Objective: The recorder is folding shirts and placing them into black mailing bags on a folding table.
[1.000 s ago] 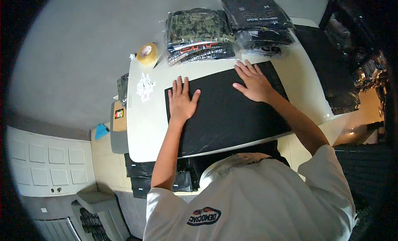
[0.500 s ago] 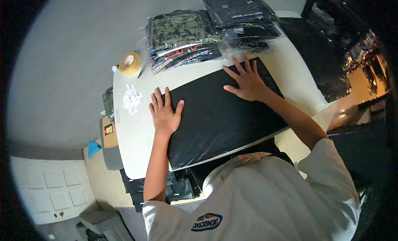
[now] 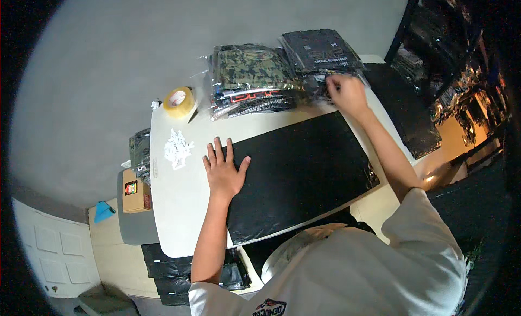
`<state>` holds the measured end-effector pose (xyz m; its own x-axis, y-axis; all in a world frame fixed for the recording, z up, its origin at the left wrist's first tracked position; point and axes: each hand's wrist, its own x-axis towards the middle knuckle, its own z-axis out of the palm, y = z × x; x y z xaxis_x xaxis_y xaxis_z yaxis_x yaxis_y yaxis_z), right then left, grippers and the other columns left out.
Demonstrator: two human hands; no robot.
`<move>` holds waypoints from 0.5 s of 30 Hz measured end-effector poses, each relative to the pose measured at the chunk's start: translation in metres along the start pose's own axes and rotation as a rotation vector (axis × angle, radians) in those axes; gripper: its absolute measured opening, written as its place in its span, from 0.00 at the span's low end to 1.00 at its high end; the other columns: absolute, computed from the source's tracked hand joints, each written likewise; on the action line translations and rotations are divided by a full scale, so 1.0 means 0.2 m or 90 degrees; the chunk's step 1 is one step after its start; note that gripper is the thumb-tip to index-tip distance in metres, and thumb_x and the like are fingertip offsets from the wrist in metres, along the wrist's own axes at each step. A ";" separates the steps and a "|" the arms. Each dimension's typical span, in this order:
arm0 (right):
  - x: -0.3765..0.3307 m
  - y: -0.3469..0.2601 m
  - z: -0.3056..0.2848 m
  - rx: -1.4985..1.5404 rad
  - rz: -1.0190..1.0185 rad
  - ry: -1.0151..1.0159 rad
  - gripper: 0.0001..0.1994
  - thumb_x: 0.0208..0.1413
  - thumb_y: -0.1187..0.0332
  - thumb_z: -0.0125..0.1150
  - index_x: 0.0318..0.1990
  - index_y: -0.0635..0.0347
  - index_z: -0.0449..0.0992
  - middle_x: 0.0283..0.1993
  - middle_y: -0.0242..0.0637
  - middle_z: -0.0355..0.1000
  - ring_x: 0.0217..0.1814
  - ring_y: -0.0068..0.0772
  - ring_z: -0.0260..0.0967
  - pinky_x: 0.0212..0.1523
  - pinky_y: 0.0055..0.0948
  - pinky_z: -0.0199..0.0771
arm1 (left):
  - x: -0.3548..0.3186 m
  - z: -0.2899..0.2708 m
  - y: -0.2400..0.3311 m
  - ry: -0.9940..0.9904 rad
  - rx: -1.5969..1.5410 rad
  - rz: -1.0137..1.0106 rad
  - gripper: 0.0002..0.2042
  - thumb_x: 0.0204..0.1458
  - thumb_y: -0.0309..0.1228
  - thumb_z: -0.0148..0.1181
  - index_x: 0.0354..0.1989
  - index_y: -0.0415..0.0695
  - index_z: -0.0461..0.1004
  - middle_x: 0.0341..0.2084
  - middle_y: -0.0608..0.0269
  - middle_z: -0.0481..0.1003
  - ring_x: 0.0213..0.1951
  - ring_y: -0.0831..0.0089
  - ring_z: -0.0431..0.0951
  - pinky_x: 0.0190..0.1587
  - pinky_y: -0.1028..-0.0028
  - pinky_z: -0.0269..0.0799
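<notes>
A flat black plastic mailing bag (image 3: 298, 175) lies across the near part of the white table (image 3: 179, 218). Pressed flat at its left edge, my left hand (image 3: 223, 177) has its fingers spread. My right hand (image 3: 348, 94) is past the bag's far right corner, against the front of a stack of bagged black garments (image 3: 320, 49). Its fingers are curled in, and whether they pinch a garment bag is hidden. Left of that hand stands another stack of clear-bagged garments (image 3: 252, 69), camouflage on top.
A roll of yellowish tape (image 3: 187, 104) and a pile of small white slips (image 3: 178, 149) are at the table's left. More black bags (image 3: 399, 109) lie along the right side. A cardboard box (image 3: 135, 191) sits beyond the left edge; black packages (image 3: 168, 261) are below the table.
My right hand has lifted off the black mailing bag and moved away to the right garment stack, its fingers curling. My left hand stays on the bag. The view has shifted.
</notes>
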<state>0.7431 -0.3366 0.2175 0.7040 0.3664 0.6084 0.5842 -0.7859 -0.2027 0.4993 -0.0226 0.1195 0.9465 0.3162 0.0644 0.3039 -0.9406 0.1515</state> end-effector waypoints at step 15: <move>0.35 0.42 0.15 -0.142 -0.249 -0.055 0.16 0.61 0.61 0.62 0.53 0.52 0.83 0.43 0.44 0.83 0.43 0.50 0.80 0.53 0.44 0.78 | 0.02 0.00 0.00 -0.020 -0.010 -0.005 0.43 0.65 0.66 0.39 0.80 0.48 0.48 0.79 0.45 0.39 0.79 0.44 0.35 0.77 0.45 0.32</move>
<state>0.8538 -0.3622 0.2197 0.4840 0.6896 0.5387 0.7181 -0.6648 0.2059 0.5021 -0.0208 0.1202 0.9471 0.3194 0.0319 0.3099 -0.9358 0.1681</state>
